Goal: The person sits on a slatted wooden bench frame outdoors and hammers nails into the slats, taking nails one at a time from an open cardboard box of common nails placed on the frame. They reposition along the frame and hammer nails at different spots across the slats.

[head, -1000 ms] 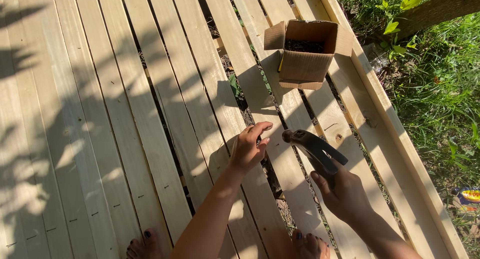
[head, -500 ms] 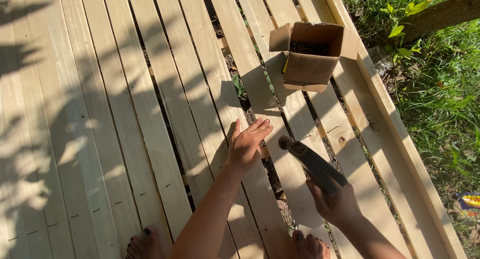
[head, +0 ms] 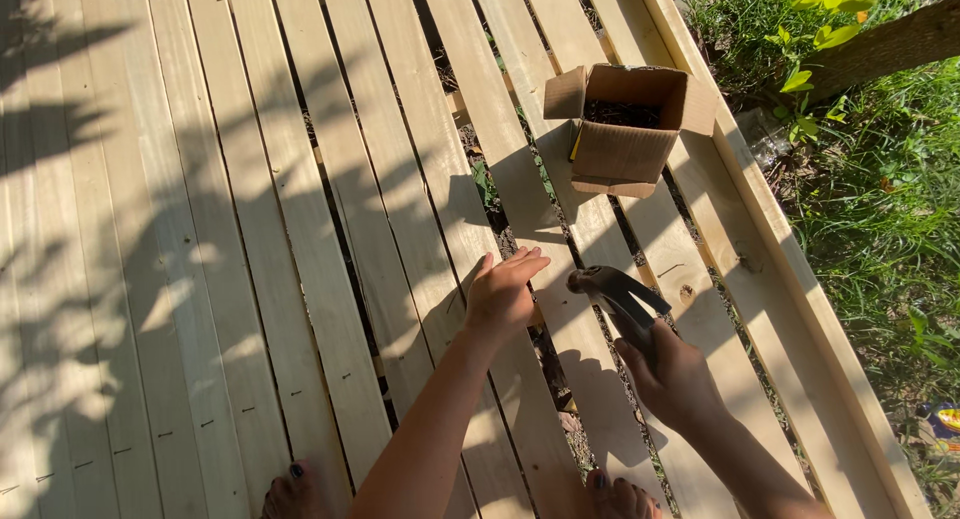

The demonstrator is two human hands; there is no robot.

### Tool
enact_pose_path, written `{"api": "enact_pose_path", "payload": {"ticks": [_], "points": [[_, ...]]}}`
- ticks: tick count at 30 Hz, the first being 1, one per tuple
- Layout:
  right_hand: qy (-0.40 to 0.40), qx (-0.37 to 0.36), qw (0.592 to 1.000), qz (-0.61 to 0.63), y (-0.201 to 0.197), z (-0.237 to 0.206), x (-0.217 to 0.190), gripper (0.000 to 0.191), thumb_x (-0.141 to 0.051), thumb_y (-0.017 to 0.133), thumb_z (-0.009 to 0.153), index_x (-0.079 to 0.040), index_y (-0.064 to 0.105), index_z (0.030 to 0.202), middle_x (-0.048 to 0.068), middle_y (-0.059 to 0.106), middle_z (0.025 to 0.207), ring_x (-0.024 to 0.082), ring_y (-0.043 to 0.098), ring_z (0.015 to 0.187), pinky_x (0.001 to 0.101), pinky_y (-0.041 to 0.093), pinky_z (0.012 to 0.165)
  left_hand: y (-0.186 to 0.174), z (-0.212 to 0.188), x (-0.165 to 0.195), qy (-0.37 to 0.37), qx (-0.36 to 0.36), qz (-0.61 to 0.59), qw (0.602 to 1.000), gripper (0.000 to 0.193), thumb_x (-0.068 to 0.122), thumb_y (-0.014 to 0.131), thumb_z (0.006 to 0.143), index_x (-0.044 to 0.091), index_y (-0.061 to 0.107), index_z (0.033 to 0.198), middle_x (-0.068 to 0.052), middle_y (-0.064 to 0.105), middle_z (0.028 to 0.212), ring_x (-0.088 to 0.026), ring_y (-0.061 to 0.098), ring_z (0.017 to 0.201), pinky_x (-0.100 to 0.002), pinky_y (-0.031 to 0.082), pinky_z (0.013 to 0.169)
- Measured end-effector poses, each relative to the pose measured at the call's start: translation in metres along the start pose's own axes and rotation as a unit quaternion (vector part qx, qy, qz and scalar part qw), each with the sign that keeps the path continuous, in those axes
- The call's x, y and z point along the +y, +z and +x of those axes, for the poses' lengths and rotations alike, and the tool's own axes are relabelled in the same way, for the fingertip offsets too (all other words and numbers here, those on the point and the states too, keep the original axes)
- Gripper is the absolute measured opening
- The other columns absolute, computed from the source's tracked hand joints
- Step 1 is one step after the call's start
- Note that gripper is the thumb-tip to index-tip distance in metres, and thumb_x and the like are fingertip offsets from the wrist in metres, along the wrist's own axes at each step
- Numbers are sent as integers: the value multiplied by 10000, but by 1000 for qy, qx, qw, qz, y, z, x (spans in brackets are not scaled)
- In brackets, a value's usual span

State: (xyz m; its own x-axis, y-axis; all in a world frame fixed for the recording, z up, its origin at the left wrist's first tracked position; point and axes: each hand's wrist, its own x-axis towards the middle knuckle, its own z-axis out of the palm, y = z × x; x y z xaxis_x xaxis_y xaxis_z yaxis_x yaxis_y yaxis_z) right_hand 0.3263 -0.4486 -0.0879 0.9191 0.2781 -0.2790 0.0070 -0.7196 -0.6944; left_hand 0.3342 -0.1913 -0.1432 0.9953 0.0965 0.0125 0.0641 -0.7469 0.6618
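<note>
Head view, right hand: the right hand [head: 675, 379] is wrapped around the handle of a dark hammer [head: 618, 294], fingers pressed together round the grip. The hammer's head points up and to the left, just above a pale wooden plank.
Head view, left hand: the left hand [head: 503, 294] lies on a plank [head: 540, 229] just beside the hammer's head, fingers laid close together and pointing toward it. It may be steadying a nail, but nothing that small can be made out in the shadow.
Head view, hammer and fingers: the hammer's head sits just right of the left fingertips, apart from them by a narrow gap.
Change from earlier: half a second ago the left hand's fingers pointed up the plank; now they are turned rightward toward the hammer's head. The hammer keeps much the same tilt.
Edges: a dark gap between planks runs just under the left hand, showing soil below. The deck's outer rail [head: 760, 219] lies well right, with grass beyond.
Open room: bare planks stretch left; an open cardboard box [head: 625, 149] holding dark nails stands farther up the planks.
Feet: bare toes [head: 295, 494] show at the bottom edge.
</note>
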Motion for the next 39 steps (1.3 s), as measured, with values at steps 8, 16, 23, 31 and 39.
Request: {"api": "enact_pose_path", "payload": {"ticks": [8, 16, 23, 31, 39], "points": [[47, 61, 980, 183, -66, 42, -26, 272, -263, 640, 974, 8, 620, 952, 82, 592, 622, 140, 550, 523, 315, 445, 495, -28, 107, 55, 151, 205, 23, 967, 536, -31, 624, 860, 99, 573, 1378, -107, 663, 1328, -314, 602, 1269, -426, 472, 1098], [26, 57, 935, 349, -82, 65, -14, 257, -226, 550, 1057, 29, 574, 1081, 85, 546, 669, 154, 500, 517, 319, 422, 495, -19, 172, 92, 148, 89, 243, 954, 150, 111, 725, 851, 201, 642, 938, -1, 648, 1003, -224, 634, 1115, -470, 435, 952], [127, 103, 941, 298, -84, 120, 6, 288, -187, 585, 1033, 30, 565, 1221, 132, 603, 737, 225, 551, 525, 375, 455, 475, -71, 141, 82, 130, 73, 222, 964, 131, 202, 750, 732, 206, 679, 842, 14, 701, 922, -213, 677, 1036, -458, 426, 993], [-56, -49, 989, 131, -61, 225, -140, 384, -86, 657, 999, 35, 547, 1347, 210, 639, 778, 291, 635, 562, 427, 553, 492, -265, 75, 3, 179, 151, 298, 925, 77, 197, 709, 825, 242, 703, 763, 52, 712, 866, -238, 655, 1013, -473, 414, 954], [-114, -258, 937, 206, 79, 108, -417, 288, -27, 685, 883, 85, 595, 1132, 151, 672, 823, 242, 658, 619, 395, 550, 589, -458, -112, -92, 6, 210, 357, 910, 55, 155, 733, 858, 165, 680, 865, 6, 646, 898, -269, 629, 960, -493, 427, 994]]}}
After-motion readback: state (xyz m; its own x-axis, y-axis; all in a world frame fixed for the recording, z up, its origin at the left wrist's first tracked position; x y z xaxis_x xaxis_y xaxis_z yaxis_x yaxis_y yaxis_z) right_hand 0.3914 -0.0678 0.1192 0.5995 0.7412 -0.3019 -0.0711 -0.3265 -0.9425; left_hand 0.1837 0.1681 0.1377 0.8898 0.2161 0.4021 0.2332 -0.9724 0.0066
